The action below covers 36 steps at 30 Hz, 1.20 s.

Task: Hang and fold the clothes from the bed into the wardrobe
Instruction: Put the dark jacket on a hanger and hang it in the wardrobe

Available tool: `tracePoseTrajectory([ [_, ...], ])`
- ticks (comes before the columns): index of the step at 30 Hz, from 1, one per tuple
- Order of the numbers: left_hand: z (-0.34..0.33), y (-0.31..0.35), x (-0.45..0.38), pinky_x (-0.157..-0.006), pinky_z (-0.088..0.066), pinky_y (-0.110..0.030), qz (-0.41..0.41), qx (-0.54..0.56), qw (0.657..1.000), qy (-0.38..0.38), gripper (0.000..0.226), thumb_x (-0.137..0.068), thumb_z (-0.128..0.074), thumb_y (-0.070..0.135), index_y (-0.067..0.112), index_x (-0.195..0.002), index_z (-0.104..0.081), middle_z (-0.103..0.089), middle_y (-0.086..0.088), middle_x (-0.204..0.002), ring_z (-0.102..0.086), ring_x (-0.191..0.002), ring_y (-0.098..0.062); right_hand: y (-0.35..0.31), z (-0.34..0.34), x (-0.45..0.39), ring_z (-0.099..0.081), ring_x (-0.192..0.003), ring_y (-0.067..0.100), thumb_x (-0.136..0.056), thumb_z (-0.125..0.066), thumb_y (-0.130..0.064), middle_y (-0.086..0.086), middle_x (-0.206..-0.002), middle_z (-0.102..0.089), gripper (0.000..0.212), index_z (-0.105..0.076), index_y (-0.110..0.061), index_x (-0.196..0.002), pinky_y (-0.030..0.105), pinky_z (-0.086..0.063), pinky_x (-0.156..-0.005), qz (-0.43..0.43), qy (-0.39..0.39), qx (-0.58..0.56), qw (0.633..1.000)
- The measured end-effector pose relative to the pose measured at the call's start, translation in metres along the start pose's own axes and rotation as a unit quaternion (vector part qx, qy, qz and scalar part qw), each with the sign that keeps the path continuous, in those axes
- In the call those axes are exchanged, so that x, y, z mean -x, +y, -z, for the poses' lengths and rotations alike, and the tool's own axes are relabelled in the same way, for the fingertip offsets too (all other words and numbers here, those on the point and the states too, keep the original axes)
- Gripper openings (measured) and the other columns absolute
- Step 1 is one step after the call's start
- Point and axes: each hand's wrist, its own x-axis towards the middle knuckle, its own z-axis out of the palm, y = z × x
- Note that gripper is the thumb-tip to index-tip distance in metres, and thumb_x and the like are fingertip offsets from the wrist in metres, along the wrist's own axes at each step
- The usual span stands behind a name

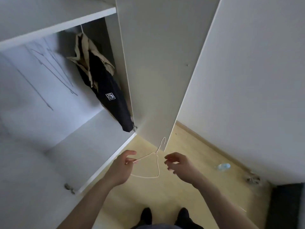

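1. White wire hanger [149, 164]: bare, no garment on it, held low over the yellow floor [189, 187] in front of the open wardrobe [79, 134]; hook points up toward the wardrobe door [158, 63].
2. Left hand [121, 167]: thumb and fingers pinch the hanger's left shoulder.
3. Right hand [179, 166]: fingers loosely curled just beside the hanger's right side; appears to hold nothing.
4. Dark jacket [107, 90] with beige lining: already hanging at the right end of the compartment.
5. Spare wire hangers [49, 66]: blurred, hanging to the jacket's left.
6. Bed and remaining clothes: out of view.
7. Step in hand, by judgement: hanger fetched. The next move calls for carrying it to the bed and threading a garment onto it.
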Motion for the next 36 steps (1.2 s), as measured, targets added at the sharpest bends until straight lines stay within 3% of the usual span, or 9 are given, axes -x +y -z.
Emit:
tracePoseTrajectory([
  [3,-0.037,0.008,0.013,-0.047,-0.039,-0.018,-0.027,-0.031,0.997,-0.068,0.044,-0.097,-0.038,0.006,0.042,-0.116,-0.056,-0.075,0.013,-0.108,-0.04,-0.041,-0.007,0.046,0.012,0.036,-0.071,-0.096,0.025,-0.094,-0.063,-0.022,-0.002,-0.1,-0.076,0.015,-0.069,-0.028,-0.106,0.043,-0.057,-0.087,-0.049,0.049,-0.041,0.997],
  [9,-0.122,0.042,0.043,-0.054,-0.044,-0.018,-0.109,-0.108,0.97,-0.188,0.035,-0.103,-0.042,0.012,0.04,-0.116,-0.058,-0.072,0.014,-0.113,-0.054,-0.052,-0.002,0.135,0.049,0.124,-0.074,-0.088,0.014,-0.095,-0.066,-0.023,-0.006,-0.103,-0.074,0.013,-0.07,-0.028,-0.106,0.028,-0.055,-0.073,-0.114,0.139,-0.121,0.976],
  [11,-0.152,0.06,0.053,-0.062,-0.046,-0.016,-0.132,-0.139,0.958,-0.215,0.034,-0.104,-0.042,0.011,0.039,-0.115,-0.059,-0.071,0.015,-0.114,-0.063,-0.072,0.002,0.164,0.065,0.159,-0.074,-0.087,0.013,-0.095,-0.066,-0.023,-0.006,-0.103,-0.075,0.012,-0.07,-0.028,-0.106,0.025,-0.055,-0.07,-0.129,0.171,-0.148,0.966],
  [14,-0.207,0.088,0.072,-0.074,-0.044,-0.012,-0.166,-0.174,0.938,-0.249,0.035,-0.103,-0.042,0.008,0.035,-0.115,-0.061,-0.071,0.015,-0.117,-0.062,-0.099,0.009,0.209,0.089,0.214,-0.074,-0.088,0.014,-0.095,-0.066,-0.024,-0.006,-0.103,-0.075,0.012,-0.07,-0.028,-0.106,0.022,-0.054,-0.066,-0.147,0.214,-0.186,0.948],
  [21,-0.375,0.134,0.162,-0.067,-0.046,-0.009,-0.234,-0.163,0.902,-0.325,0.032,-0.102,-0.045,0.002,0.024,-0.113,-0.065,-0.073,0.012,-0.108,-0.062,-0.075,0.012,0.328,0.143,0.338,-0.073,-0.083,0.01,-0.097,-0.063,-0.032,-0.007,-0.099,-0.076,0.012,-0.07,-0.027,-0.104,0.025,-0.056,-0.069,-0.17,0.303,-0.272,0.897],
  [26,-0.485,0.159,0.236,-0.076,-0.049,-0.016,-0.277,-0.167,0.859,-0.397,0.035,-0.102,-0.042,-0.001,0.023,-0.112,-0.065,-0.075,0.008,-0.107,-0.061,-0.077,0.012,0.399,0.175,0.413,-0.071,-0.078,0.01,-0.101,-0.058,-0.043,-0.007,-0.1,-0.076,0.023,-0.071,-0.026,-0.106,0.026,-0.056,-0.066,-0.174,0.387,-0.365,0.829],
  [29,-0.537,0.172,0.274,-0.073,-0.048,-0.015,-0.298,-0.192,0.823,-0.444,0.04,-0.1,-0.04,-0.003,0.026,-0.112,-0.065,-0.075,0.01,-0.107,-0.061,-0.077,0.011,0.431,0.189,0.45,-0.072,-0.078,0.016,-0.102,-0.057,-0.043,-0.001,-0.1,-0.078,0.025,-0.073,-0.023,-0.106,0.026,-0.054,-0.063,-0.171,0.434,-0.428,0.774],
  [33,-0.597,0.183,0.311,-0.075,-0.05,-0.013,-0.324,-0.236,0.754,-0.521,0.038,-0.102,-0.042,0.001,0.031,-0.11,-0.066,-0.074,0.014,-0.11,-0.064,-0.086,0.009,0.472,0.197,0.489,-0.072,-0.075,0.017,-0.099,-0.066,-0.03,0.011,-0.1,-0.078,0.02,-0.076,-0.013,-0.1,0.036,-0.059,-0.074,-0.162,0.499,-0.478,0.705],
  [36,-0.64,0.193,0.328,-0.071,-0.053,-0.017,-0.324,-0.291,0.687,-0.581,0.042,-0.1,-0.044,0.002,0.036,-0.11,-0.068,-0.072,0.022,-0.113,-0.066,-0.092,0.004,0.501,0.204,0.514,-0.07,-0.065,0.012,-0.098,-0.068,-0.022,0.007,-0.086,-0.079,0.016,-0.075,-0.007,-0.098,0.023,-0.056,-0.057,-0.166,0.538,-0.512,0.649],
])
